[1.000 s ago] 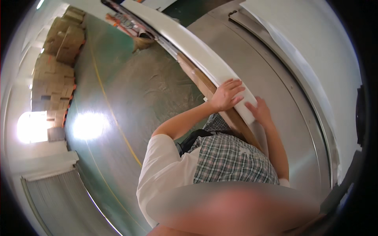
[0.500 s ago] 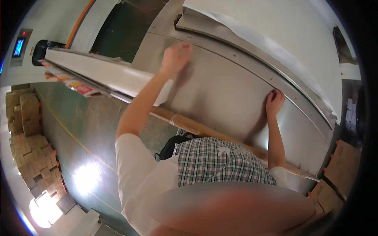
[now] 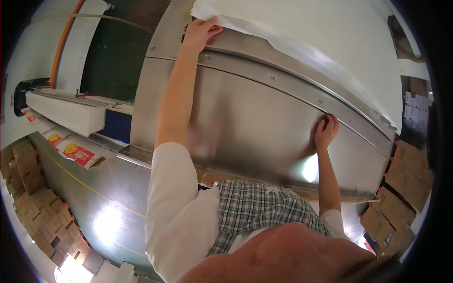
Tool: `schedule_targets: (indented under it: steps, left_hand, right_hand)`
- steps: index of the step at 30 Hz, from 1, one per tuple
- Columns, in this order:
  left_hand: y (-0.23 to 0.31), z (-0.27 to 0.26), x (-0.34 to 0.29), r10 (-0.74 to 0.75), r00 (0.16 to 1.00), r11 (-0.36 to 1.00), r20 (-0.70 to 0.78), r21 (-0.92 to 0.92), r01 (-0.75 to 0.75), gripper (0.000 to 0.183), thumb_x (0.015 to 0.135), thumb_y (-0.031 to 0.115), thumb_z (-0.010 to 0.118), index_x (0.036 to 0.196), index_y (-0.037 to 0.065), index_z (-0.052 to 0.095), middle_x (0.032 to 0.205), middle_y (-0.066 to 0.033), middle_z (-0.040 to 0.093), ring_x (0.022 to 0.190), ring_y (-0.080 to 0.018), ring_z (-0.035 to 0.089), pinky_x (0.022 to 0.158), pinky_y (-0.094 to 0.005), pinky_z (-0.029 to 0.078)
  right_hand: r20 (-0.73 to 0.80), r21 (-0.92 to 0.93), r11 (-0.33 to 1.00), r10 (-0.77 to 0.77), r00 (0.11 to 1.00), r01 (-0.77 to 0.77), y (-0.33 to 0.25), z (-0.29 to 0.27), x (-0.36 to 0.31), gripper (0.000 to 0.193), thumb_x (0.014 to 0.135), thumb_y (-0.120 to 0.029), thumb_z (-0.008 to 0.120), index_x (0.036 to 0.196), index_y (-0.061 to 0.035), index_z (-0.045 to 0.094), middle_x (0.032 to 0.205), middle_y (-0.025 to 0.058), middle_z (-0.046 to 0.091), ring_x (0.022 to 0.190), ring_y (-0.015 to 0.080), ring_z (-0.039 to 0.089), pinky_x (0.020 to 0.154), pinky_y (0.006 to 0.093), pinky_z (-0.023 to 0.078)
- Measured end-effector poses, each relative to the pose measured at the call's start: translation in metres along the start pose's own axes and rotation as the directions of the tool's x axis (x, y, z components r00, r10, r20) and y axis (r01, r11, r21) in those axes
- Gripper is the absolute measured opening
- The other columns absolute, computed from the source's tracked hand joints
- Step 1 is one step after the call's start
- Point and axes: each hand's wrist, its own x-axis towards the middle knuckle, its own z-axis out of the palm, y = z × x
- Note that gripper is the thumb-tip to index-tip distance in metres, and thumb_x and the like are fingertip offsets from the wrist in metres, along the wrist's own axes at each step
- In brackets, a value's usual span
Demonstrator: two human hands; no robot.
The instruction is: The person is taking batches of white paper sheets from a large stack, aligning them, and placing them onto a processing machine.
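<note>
A wide white sheet (image 3: 325, 33), paper-like or cloth-like, lies over the far part of the metal machine, its wavy near edge hanging along a steel lip. At the sheet's near left corner, my left hand (image 3: 199, 35) pinches the edge between thumb and fingers; the exact contact is partly hidden. My right hand (image 3: 326, 133) rests on the steel panel (image 3: 250, 113) just below its seam. Its fingers are bent and a little apart, with nothing in them.
To the left, a long white bar (image 3: 71, 111) stands above printed red-and-white packaging (image 3: 75, 150). Stacked cardboard boxes (image 3: 42, 212) line the far-left floor, and more cartons (image 3: 408, 170) stand at the right. The panel's near edge (image 3: 264, 181) runs against my checked apron (image 3: 264, 207).
My left hand has moved from above the panel, forward and left to the sheet's corner, and taken hold there. My right hand stays by the seam. The view has shifted.
</note>
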Motion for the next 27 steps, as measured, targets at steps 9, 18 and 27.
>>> schedule_targets:
  steps: [9, 18, 27]
  left_hand:
    - [0.013, -0.011, -0.027, 0.207, 0.919, 0.969, -0.336, -0.056, -0.239, 0.024, 0.085, 0.008, 0.052, 0.106, -0.002, 0.05, 0.097, -0.0083, 0.055, 0.089, -0.0181, 0.055, 0.079, -0.032, 0.046]
    - [0.017, -0.022, 0.066, 0.508, 0.799, 0.811, -0.321, 0.491, -0.319, 0.024, 0.086, 0.019, 0.05, 0.089, -0.001, 0.064, 0.085, -0.0061, 0.064, 0.08, -0.0133, 0.057, 0.073, -0.0245, 0.043]
    - [0.004, -0.032, 0.109, 0.598, 0.709, 0.785, -0.373, 0.452, -0.424, 0.027, 0.084, 0.022, 0.049, 0.083, 0.0, 0.063, 0.081, -0.0029, 0.063, 0.074, -0.0118, 0.054, 0.068, -0.0256, 0.041]
  right_hand:
    - [0.012, -0.022, 1.0, 0.011, 1.0, -0.011, 0.001, 0.002, 0.0, 0.028, 0.079, -0.013, 0.052, 0.106, -0.0037, 0.052, 0.114, 0.016, 0.047, 0.105, 0.0345, 0.044, 0.091, 0.0432, 0.035]
    - [0.037, -0.03, 0.999, 0.021, 0.999, -0.02, -0.001, 0.003, -0.003, 0.027, 0.079, -0.012, 0.051, 0.105, -0.0036, 0.052, 0.114, 0.0156, 0.047, 0.104, 0.0347, 0.044, 0.091, 0.0429, 0.034]
    - [0.024, -0.044, 0.999, 0.011, 1.0, -0.01, -0.006, 0.002, 0.002, 0.027, 0.078, -0.01, 0.051, 0.105, -0.003, 0.052, 0.113, 0.0159, 0.048, 0.103, 0.0341, 0.045, 0.089, 0.0429, 0.035]
